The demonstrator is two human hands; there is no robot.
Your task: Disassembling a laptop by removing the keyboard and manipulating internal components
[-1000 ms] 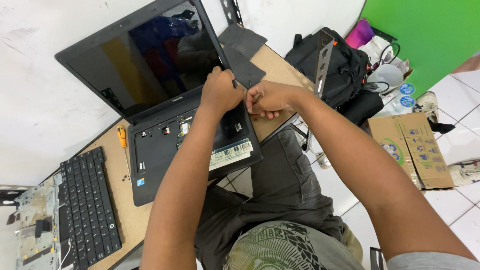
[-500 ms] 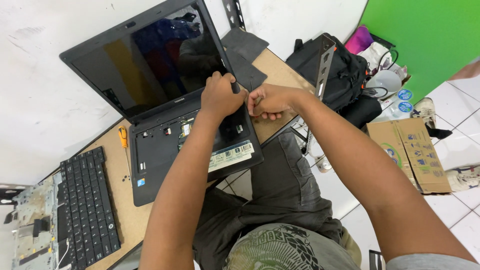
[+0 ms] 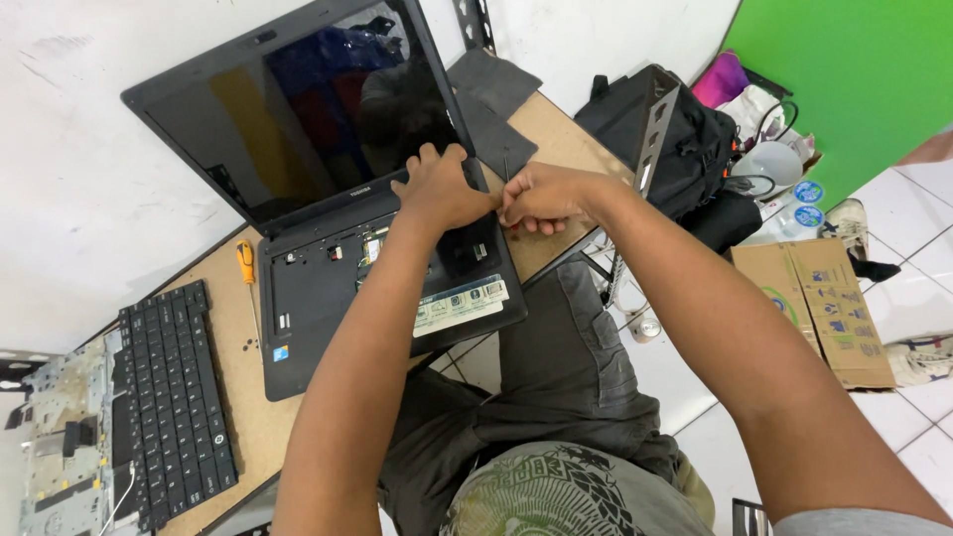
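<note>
Hands barely shifted at the laptop's right hinge corner

In our head view, since a moment ago both hands have stayed put: our left hand (image 3: 442,189) rests curled on the open black laptop with its keyboard removed (image 3: 377,288) on the brown counter (image 3: 248,417), while our right hand (image 3: 541,196), touching it, pinches a thin dark screwdriver (image 3: 507,174)

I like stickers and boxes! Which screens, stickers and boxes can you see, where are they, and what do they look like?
Laptop screen: top left, tilted back, dark, black frame.
White sticker: on the laptop base, below the hands, a long strip.
Small blue sticker: base's near left corner, square.
Cardboard box: on the floor at right, flattened, brown with small coloured pictures.
</note>
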